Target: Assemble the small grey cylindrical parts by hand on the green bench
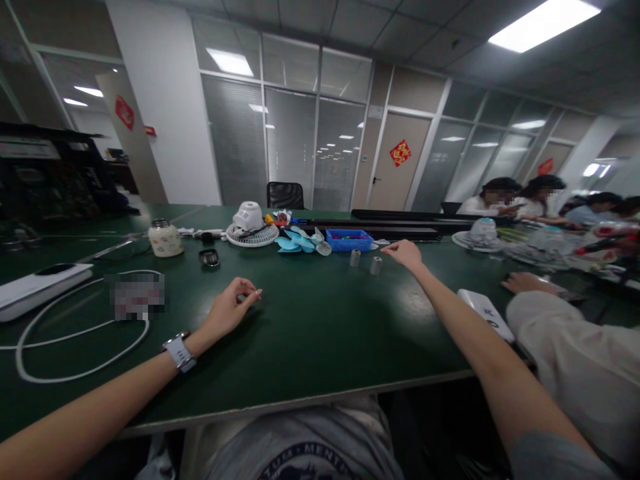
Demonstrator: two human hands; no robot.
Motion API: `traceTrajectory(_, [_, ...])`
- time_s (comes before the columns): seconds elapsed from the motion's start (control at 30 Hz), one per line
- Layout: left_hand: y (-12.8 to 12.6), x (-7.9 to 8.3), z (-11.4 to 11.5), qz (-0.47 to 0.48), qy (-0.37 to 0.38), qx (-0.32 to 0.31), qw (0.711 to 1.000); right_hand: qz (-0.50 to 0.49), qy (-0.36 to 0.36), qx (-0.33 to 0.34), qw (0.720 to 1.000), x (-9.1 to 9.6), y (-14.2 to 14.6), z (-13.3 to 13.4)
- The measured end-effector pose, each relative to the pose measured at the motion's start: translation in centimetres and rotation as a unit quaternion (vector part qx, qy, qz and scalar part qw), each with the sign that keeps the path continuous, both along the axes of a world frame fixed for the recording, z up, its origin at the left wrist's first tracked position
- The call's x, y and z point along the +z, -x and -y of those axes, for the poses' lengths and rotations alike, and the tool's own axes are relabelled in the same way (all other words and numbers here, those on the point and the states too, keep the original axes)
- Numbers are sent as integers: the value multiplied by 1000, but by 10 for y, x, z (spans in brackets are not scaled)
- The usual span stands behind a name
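Observation:
My left hand (231, 310) is over the near left part of the table, its fingers curled and the thumb tip close to the index finger. Whatever may be in that pinch is too small to make out. Farther off, my right hand (406, 255) is stretched out with thumb and fingers pressed together, beside a small pale piece (381, 243) at the right end of a blue box (349, 240). I cannot tell whether it grips anything. Two small grey metal cylinders, one nearer (375, 266) and one farther (355, 257), stand upright left of this hand.
Light blue fan blades (301, 241) and a white fan body (251, 227) lie behind. At left are a bottle (165, 239), a black ring-shaped part (209, 258) and a white cable (33, 379). A white device (485, 315) and a co-worker's sleeve (565, 353) are at right.

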State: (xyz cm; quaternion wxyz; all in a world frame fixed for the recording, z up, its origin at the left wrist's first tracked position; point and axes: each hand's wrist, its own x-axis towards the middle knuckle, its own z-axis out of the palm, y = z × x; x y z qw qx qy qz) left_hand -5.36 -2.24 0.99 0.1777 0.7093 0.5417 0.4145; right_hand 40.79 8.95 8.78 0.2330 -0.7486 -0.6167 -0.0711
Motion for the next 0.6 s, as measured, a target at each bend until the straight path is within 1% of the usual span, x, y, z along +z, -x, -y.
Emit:
traceTrajectory(0.03, [0,-1,-1,0,3,-1,1000,-1,8,-3,1000,-3,-7,-2])
traceTrajectory(0.1, [0,-2,-2,0,12,-3,1000,0,14,5,1000,-9,-12,-4])
traceTrajectory(0.2, [1,-3,-3,-2,16,-5,1000,12,24,17,999,-16,-5,-8])
traceTrajectory(0.27, [2,-4,-3,-6,12,-6,1000,21,35,12,999,-19,0,-10])
traceTrajectory(0.47, [3,-5,-4,-8,17,-7,1000,50,56,-2,997,-18,3,-10])
traceTrajectory(0.53, [3,-6,-5,-5,20,-11,1000,67,48,-3,997,-15,6,-8])
traceTrajectory(0.6, [3,-7,-5,-4,19,-12,1000,88,24,2,996,-12,13,-10])
